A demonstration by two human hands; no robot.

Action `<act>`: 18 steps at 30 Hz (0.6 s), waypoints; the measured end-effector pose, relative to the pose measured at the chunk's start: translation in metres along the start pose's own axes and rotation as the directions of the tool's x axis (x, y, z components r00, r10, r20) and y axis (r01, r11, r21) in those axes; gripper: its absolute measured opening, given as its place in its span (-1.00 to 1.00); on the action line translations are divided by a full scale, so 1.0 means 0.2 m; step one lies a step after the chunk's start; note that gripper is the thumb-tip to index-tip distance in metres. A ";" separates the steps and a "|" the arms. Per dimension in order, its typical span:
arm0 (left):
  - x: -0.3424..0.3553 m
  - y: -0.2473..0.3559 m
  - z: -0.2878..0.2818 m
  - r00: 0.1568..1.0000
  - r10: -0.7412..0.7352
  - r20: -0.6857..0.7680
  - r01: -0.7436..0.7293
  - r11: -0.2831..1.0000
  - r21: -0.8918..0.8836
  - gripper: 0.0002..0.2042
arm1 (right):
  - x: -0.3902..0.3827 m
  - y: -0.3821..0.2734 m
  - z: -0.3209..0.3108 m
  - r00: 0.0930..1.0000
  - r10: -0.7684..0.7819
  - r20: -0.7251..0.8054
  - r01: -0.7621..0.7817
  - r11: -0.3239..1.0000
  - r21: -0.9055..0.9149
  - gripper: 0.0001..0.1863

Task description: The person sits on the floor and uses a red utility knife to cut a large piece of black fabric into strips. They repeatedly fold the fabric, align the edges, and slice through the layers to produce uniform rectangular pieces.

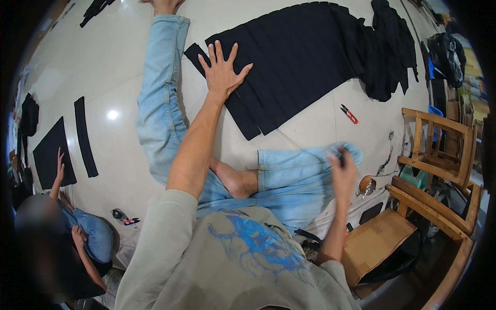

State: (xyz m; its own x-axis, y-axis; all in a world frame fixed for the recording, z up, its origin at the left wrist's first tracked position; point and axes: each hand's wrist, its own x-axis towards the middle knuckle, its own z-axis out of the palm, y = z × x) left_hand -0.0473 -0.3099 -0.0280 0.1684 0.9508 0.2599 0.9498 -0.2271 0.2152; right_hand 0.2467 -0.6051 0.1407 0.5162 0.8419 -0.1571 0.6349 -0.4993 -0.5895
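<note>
My left hand [222, 72] lies flat with fingers spread on black cloth [299, 57], pressing it to the floor. The cloth is a wide panel marked by parallel lines, bunched at its far right end. Along its left edge lies a narrow black strip [243, 114], partly beneath my palm. My right hand [343, 175], blurred by motion, is raised over my bent knee. Its fingers are closed around a small dark thing that I cannot make out. A thin thread [289, 137] runs from the cloth's near edge toward that hand.
Red-handled thread snips [350, 114] lie right of the cloth. Wooden stools [439, 144] and a cardboard box [380, 243] stand on the right. At the left, another person sits with a hand [61, 165] on a black cloth piece [51, 155], a black strip [86, 137] beside it.
</note>
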 end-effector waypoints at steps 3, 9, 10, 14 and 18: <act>0.01 0.00 0.01 1.000 0.007 -0.010 -0.007 1.000 0.003 -0.17 | 0.11 -0.22 0.48 0.958 -0.135 0.254 0.192 0.957 -0.216 -0.47; 0.00 0.01 -0.01 1.000 0.008 0.009 -0.008 1.000 -0.001 -0.18 | 0.13 -0.08 0.50 0.944 -0.041 0.327 0.053 0.998 -0.029 -0.57; -0.01 0.00 0.00 1.000 0.009 0.001 -0.009 1.000 0.010 -0.18 | 0.08 -0.06 0.37 0.952 -0.011 0.305 0.003 1.000 0.026 -0.53; -0.03 -0.02 0.02 1.000 0.013 -0.022 -0.012 0.999 0.042 -0.17 | -0.13 0.26 -0.24 0.983 0.161 -0.092 -0.168 0.984 -0.063 -0.61; -0.01 -0.04 0.02 0.999 0.029 -0.038 -0.030 0.999 -0.015 -0.16 | -0.29 0.54 -0.55 0.902 0.137 -0.410 -0.097 0.988 0.117 -0.68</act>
State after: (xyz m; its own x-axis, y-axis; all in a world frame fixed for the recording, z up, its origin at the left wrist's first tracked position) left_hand -0.0536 -0.3103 -0.0335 0.1856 0.9351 0.3020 0.9404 -0.2581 0.2212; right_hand 0.3478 -0.7301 0.1731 0.7883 0.6068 0.1021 0.5101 -0.5517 -0.6599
